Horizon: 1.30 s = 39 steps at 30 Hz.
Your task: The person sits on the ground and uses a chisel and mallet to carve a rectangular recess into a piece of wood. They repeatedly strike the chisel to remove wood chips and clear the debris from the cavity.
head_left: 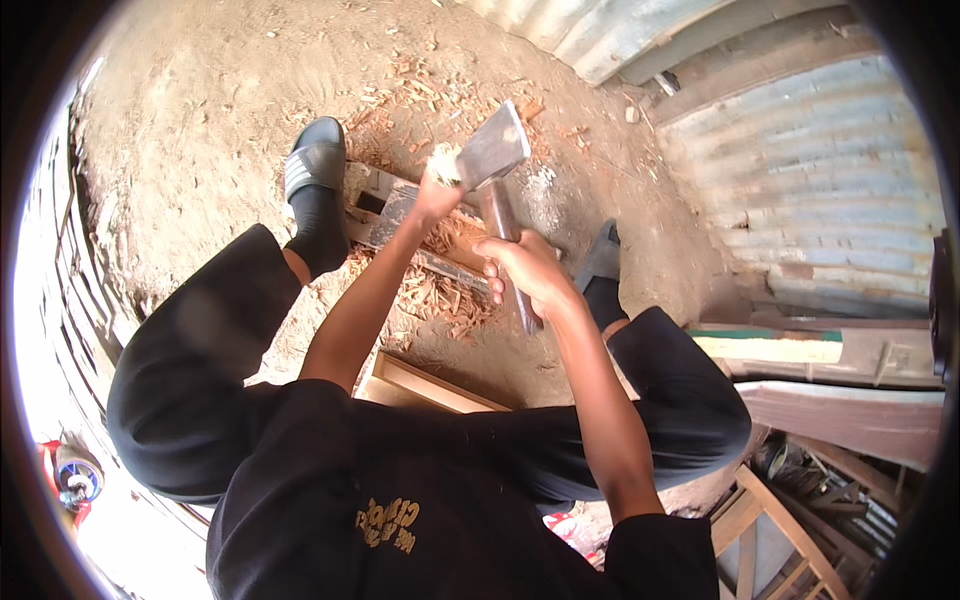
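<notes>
My right hand is wrapped round the brown wooden handle of a hatchet, its broad grey metal head raised at the far end. My left hand is closed just left of the hatchet head, gripping a piece of wood with a pale, rough end; the rest of that piece is hidden by the hand. The hatchet head overlaps the left hand in the picture, and I cannot tell whether it touches the wood. Below both hands lies a low, worn wooden block with a dark slot, strewn with reddish chips.
Wood chips litter the dirt floor around the block. My sandalled feet stand either side of it. A light wooden box-like piece lies close to my lap. Corrugated metal sheets rise at right, with boards and a wooden frame below.
</notes>
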Each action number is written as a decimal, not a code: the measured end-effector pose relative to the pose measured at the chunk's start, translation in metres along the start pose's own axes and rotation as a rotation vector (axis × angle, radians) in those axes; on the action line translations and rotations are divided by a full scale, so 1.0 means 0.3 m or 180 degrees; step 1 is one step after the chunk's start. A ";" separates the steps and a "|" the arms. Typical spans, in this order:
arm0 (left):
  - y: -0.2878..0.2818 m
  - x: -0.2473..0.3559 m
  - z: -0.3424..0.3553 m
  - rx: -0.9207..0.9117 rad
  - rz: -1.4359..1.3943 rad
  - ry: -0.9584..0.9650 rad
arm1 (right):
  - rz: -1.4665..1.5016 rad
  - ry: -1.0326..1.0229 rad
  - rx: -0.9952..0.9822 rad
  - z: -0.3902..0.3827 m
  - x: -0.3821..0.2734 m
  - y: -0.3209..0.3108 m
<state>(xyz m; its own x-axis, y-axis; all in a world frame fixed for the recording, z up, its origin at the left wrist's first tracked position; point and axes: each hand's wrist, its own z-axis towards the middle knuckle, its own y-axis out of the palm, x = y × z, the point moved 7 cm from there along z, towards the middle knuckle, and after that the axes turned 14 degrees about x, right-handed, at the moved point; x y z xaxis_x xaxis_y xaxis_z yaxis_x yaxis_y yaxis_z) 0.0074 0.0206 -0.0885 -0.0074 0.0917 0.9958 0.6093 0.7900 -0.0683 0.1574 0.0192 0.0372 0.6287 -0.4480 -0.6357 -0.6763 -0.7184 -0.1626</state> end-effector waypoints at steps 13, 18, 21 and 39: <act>-0.017 0.012 -0.024 0.0122 0.0133 -0.0465 | 0.1470 -0.2693 0.0318 -0.205 -0.548 -0.047; 0.004 0.019 -0.020 -0.0193 -0.0360 -0.0712 | -0.0182 -0.0171 0.0079 0.064 0.053 -0.001; -0.037 -0.071 0.013 0.0035 0.0259 -0.0066 | 0.0252 -0.0015 0.0095 -0.037 0.046 0.019; -0.081 0.117 -0.047 0.1159 0.0083 -0.0005 | 0.2288 0.0944 0.0311 -0.190 0.463 -0.119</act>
<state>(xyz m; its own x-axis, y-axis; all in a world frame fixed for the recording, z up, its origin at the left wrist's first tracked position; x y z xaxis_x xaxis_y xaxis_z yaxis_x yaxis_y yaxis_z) 0.0036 -0.0039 -0.0509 0.0029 0.1154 0.9933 0.2872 0.9514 -0.1114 0.2907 -0.0476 -0.0024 0.0906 -0.9188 -0.3843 -0.9784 -0.1542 0.1380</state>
